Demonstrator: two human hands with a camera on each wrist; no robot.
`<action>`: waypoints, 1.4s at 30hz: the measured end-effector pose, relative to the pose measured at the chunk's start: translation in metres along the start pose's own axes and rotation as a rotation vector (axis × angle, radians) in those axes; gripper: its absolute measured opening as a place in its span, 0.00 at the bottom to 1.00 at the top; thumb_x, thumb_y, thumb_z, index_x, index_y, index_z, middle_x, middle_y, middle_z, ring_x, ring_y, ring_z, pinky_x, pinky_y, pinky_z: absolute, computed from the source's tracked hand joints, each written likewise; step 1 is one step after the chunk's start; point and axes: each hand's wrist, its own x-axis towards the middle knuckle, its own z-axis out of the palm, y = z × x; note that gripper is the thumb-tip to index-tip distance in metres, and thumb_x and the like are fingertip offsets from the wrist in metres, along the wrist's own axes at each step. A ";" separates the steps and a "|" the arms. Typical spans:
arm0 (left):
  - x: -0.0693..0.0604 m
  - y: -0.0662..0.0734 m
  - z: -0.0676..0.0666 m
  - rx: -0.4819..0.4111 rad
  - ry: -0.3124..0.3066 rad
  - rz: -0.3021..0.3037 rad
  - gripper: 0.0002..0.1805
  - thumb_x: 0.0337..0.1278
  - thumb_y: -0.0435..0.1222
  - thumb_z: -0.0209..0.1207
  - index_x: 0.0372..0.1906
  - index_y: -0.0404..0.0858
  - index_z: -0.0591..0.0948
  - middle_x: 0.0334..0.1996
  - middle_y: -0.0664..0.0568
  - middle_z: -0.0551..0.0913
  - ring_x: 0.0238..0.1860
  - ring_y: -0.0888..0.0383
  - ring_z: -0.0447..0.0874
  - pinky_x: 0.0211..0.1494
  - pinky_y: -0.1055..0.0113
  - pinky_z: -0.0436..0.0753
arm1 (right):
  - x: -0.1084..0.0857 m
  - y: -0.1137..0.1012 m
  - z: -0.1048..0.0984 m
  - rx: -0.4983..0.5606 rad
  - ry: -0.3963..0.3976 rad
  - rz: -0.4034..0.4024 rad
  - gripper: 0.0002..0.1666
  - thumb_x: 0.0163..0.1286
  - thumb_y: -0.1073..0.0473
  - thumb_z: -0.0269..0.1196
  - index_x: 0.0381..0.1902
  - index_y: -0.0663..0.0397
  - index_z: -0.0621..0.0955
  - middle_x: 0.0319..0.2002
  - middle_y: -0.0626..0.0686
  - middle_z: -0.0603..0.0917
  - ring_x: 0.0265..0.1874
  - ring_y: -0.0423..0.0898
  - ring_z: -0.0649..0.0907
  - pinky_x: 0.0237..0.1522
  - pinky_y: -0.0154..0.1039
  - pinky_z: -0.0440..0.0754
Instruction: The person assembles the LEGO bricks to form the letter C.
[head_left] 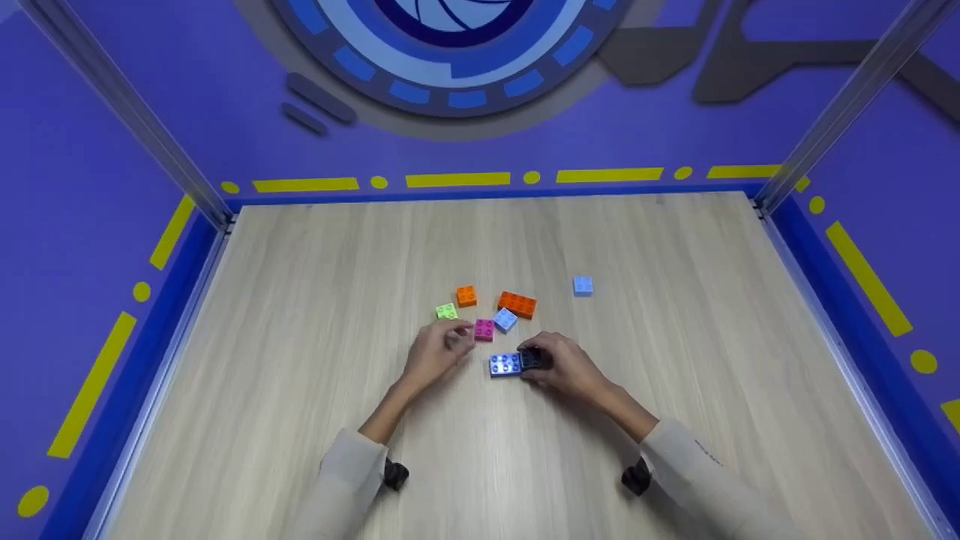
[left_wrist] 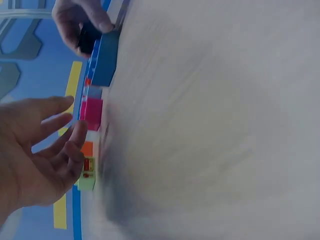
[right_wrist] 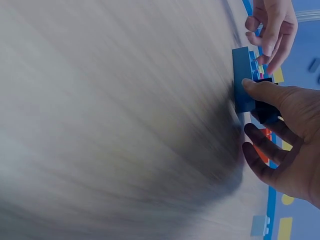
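A long blue brick (head_left: 505,365) lies on the table with a black brick (head_left: 535,358) on its right end. My right hand (head_left: 568,369) pinches these bricks between thumb and fingers; in the right wrist view the thumb presses the side of the blue brick (right_wrist: 242,75). My left hand (head_left: 439,351) holds nothing, its fingers loosely bent beside a magenta brick (head_left: 484,330). In the left wrist view the left hand (left_wrist: 45,150) is near the magenta brick (left_wrist: 93,114) and a light green brick (left_wrist: 87,181).
Behind the hands are a light green brick (head_left: 446,311), an orange brick (head_left: 466,296), a longer orange-red brick (head_left: 517,304) and a light blue brick (head_left: 505,320). Another light blue brick (head_left: 583,286) lies farther right. Purple walls surround the wooden table (head_left: 337,262) at the back and sides.
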 end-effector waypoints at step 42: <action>0.024 -0.027 -0.011 0.099 0.219 -0.142 0.19 0.46 0.32 0.70 0.48 0.37 0.84 0.44 0.45 0.83 0.49 0.49 0.81 0.56 0.53 0.77 | -0.003 0.016 0.006 0.288 0.004 0.052 0.26 0.51 0.58 0.75 0.50 0.45 0.83 0.47 0.45 0.84 0.51 0.45 0.79 0.59 0.47 0.72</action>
